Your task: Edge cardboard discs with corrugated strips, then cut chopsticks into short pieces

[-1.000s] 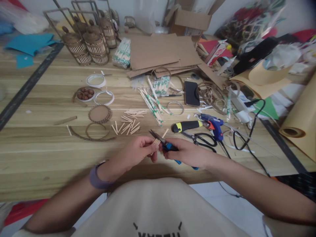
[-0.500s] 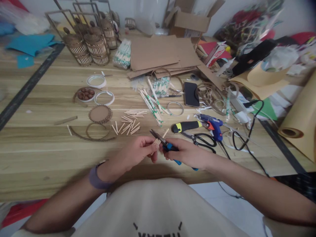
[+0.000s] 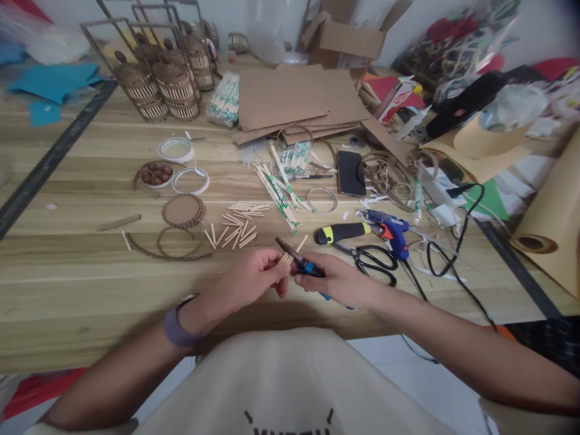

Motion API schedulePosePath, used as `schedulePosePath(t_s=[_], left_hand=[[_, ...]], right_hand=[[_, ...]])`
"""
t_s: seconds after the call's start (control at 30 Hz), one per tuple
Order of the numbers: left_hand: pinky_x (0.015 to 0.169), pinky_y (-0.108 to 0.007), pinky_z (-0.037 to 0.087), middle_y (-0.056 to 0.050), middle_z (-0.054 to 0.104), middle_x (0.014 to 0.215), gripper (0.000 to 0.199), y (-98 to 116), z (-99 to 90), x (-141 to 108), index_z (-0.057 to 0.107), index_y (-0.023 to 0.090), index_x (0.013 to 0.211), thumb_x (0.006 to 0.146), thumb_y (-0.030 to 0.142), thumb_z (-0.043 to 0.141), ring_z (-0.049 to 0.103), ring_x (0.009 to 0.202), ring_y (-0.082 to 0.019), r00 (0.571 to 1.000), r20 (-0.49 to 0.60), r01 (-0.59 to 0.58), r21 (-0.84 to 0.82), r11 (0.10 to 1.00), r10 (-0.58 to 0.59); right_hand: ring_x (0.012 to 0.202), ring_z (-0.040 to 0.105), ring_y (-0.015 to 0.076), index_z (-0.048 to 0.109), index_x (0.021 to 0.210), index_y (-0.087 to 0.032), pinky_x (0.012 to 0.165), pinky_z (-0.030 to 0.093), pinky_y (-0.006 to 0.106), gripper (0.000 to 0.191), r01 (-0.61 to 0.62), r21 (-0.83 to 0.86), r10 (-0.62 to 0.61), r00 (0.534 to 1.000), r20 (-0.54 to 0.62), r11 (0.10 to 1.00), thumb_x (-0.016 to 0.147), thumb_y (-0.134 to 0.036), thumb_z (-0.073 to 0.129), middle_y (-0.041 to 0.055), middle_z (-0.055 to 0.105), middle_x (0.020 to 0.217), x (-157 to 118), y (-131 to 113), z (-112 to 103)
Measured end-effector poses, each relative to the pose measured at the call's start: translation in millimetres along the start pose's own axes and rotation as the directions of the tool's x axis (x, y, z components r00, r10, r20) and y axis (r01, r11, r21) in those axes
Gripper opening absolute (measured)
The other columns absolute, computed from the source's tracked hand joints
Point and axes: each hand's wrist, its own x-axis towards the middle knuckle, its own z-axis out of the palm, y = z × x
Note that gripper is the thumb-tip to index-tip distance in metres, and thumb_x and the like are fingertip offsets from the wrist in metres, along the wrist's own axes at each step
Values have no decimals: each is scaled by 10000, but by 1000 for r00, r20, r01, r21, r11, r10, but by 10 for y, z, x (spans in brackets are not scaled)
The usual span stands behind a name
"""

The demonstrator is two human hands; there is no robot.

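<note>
The left hand's [image 3: 258, 273] fingers pinch a few thin wooden sticks [image 3: 302, 243] over the surface [image 3: 113, 296]; the right hand's [image 3: 339, 280] are wrapped around blue-handled pliers [image 3: 310, 268], jaws across the sticks. Short stick pieces [image 3: 248, 240] lie beyond the left hand.

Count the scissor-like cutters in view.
2: a blue-handled cutter in the right hand, black-handled scissors on the table near the glue gun. More may be hidden.
</note>
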Motion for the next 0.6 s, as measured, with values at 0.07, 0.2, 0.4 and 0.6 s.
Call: schedulePosePath(t_s=[0.07,0.2,0.4,0.6], left_hand=[[708,-285,470,2,643,651,339,11,-4,2,571,196,715,948,421,468,605,656,-151,1000,7,-9,-21,1000,9],[702,-284,477,5,636,621,366,37,-3,-5,560,200,698,955,435,447,599,634,-148,1000,4,-4,-53,999,4],[692,-281,476,19,604,589,368,42,14,-16,546,201,681,943,446,466,579,597,-139,1000,-3,23,-84,996,-24],[636,-260,454,27,576,588,376,20,10,-13,535,197,676,945,449,463,560,563,-124,1000,14,24,-81,996,-23]], right_hand=[[734,514,144,610,916,-190,659,415,265,164,-45,40,44,999,29,998,826,-325,593,2,578,807,4,-11,-14],[718,535,143,574,880,-197,622,438,254,166,-187,220,171,981,93,957,765,-308,620,-3,570,784,4,-36,-13],[688,526,123,565,852,-197,601,429,233,132,-197,238,181,980,89,951,747,-261,610,-18,558,762,11,-53,-4],[633,497,122,521,819,-206,574,398,244,91,-154,156,143,987,76,976,788,-275,573,-34,495,698,-11,-5,16]])
